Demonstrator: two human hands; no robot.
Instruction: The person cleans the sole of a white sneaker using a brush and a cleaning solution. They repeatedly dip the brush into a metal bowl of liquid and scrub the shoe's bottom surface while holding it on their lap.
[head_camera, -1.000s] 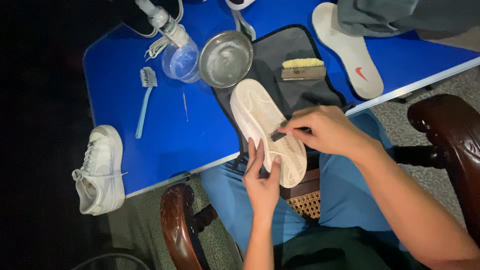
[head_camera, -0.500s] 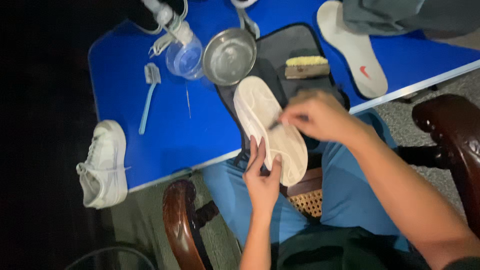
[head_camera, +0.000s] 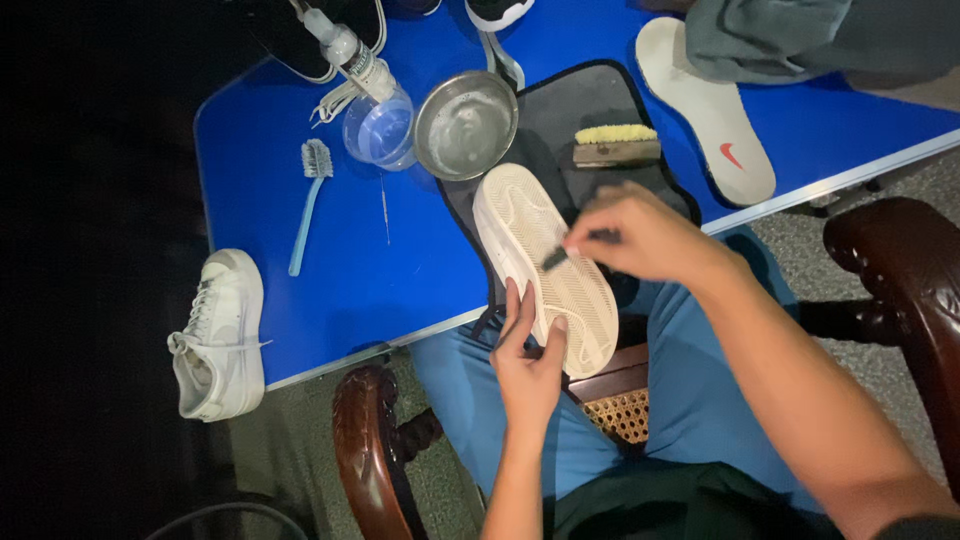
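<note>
Both hands are busy on the shoe: your left hand cups its heel end from below with fingers spread along the edge, and your right hand pinches a small dark tool whose tip rests on the sole. You hold the shoe sole-up, its toe resting on the dark mat at the near edge of the blue worktop, its heel out over your lap.

What I'd watch for — the heel has only your left palm under it, so a hard push with the tool could tip the shoe off the edge. The tip could also skid off the ribs toward your left fingers, which lie close beside it.

The sole looks off-white, ribbed across its width, with a wavy tread, long and fairly flat. Your right hand is blurred, so I cannot tell what kind of tool it is.

Just beyond the toe stands a metal bowl, with a yellow-bristled wooden brush beside it on the mat. Farther left lie a clear cup and a light blue toothbrush — a loose insole sits to the right, and a second white shoe rests below the worktop's left corner.
</note>
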